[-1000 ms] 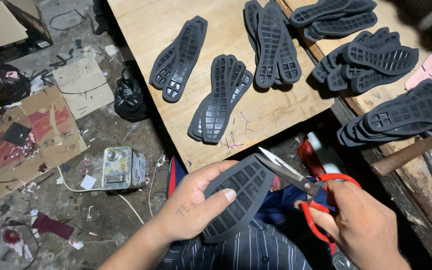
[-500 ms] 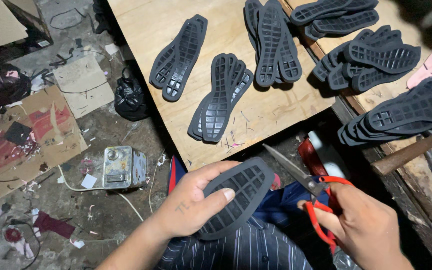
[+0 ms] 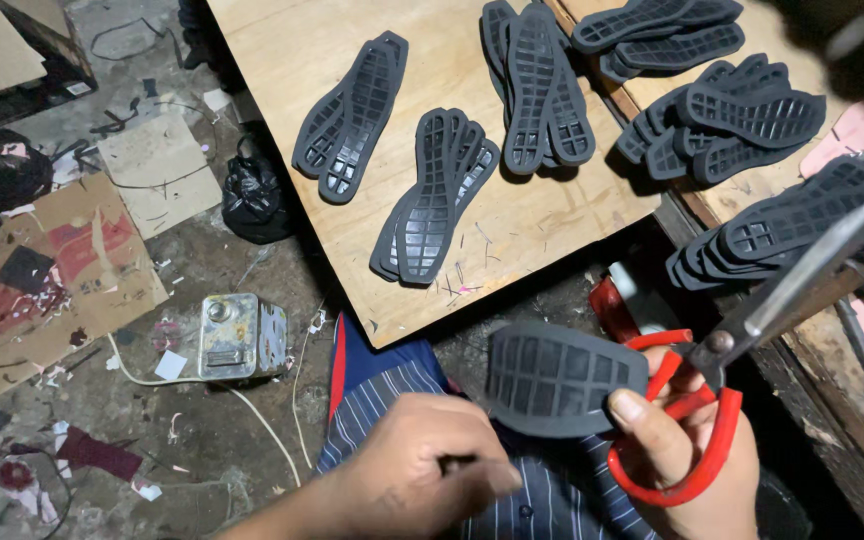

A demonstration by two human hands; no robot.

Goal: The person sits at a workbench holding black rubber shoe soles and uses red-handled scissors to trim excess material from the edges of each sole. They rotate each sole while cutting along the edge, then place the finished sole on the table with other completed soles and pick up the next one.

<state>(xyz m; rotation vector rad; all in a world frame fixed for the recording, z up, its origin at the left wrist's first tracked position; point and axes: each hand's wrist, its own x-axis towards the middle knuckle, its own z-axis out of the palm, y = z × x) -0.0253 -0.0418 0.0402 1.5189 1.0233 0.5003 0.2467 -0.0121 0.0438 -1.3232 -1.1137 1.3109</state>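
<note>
Our right hand (image 3: 687, 450) has its fingers through the red handles of the scissors (image 3: 752, 330), thumb (image 3: 642, 415) pressed on the edge of the dark rubber shoe sole (image 3: 562, 378) so the sole is pinched against the handle side. Scissor blades point up and right, away from the sole; whether they stand parted or closed we can't tell from this angle. Our left hand (image 3: 422, 470) sits just left of and below the sole, fingers curled in a loose fist; we can't tell if it touches the sole's lower edge or grips anything. The sole is in front of our lap, tread side up, grid pattern showing, over the striped shirt (image 3: 542, 500). Beyond it, the wooden board (image 3: 282, 60) carries more soles: a pair at the upper left (image 3: 352, 115), a stack in the middle (image 3: 437, 195), another stack further up (image 3: 537, 85). Right of the board, a second wood surface (image 3: 752, 180) holds overlapping piles of soles (image 3: 732, 115), plus another fanned stack near the scissor blades (image 3: 782, 225). Red object (image 3: 607, 300) sits below the board edge, partly hidden. On the floor to the left: small metal can (image 3: 237, 335) with a white cord next to it, black plastic bag (image 3: 252, 195), flattened cardboard (image 3: 42, 270) and scraps scattered around.
</note>
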